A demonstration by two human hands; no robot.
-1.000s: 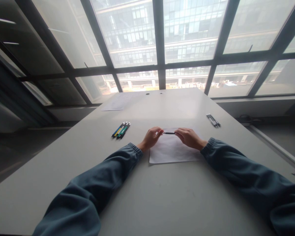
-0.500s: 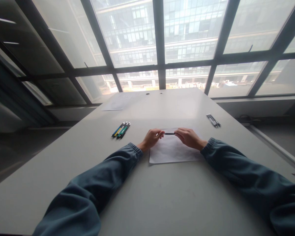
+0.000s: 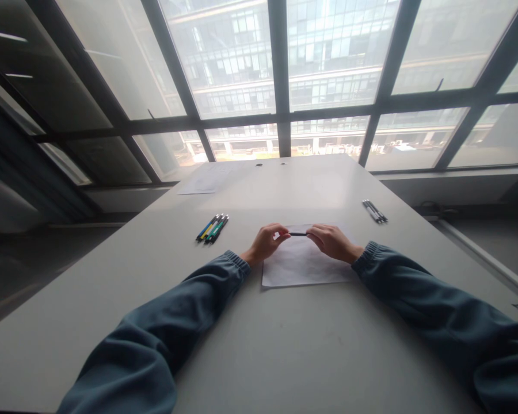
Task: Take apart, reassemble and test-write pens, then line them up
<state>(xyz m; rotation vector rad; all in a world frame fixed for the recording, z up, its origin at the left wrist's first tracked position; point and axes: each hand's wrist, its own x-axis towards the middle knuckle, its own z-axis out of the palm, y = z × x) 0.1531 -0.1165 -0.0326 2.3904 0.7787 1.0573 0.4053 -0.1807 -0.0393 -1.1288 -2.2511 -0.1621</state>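
A dark pen [image 3: 298, 234] lies level between my two hands, above a white sheet of paper [image 3: 304, 267]. My left hand [image 3: 266, 241] pinches its left end between thumb and fingertips. Around the pen's right part, the fingers of my right hand [image 3: 330, 241] are closed, hiding that end. The paper lies flat on the white table [image 3: 259, 356], partly covered by my right hand.
Several pens with blue, yellow and green parts [image 3: 212, 229] lie side by side left of the paper. Some black and white pens [image 3: 374, 211] lie at the right. Printed sheets [image 3: 201, 181] rest at the far left, before large windows [image 3: 237, 52].
The fingers of my left hand have shifted slightly at the pen's left end, the thumb now reaching toward its tip. My right hand stays as it was.
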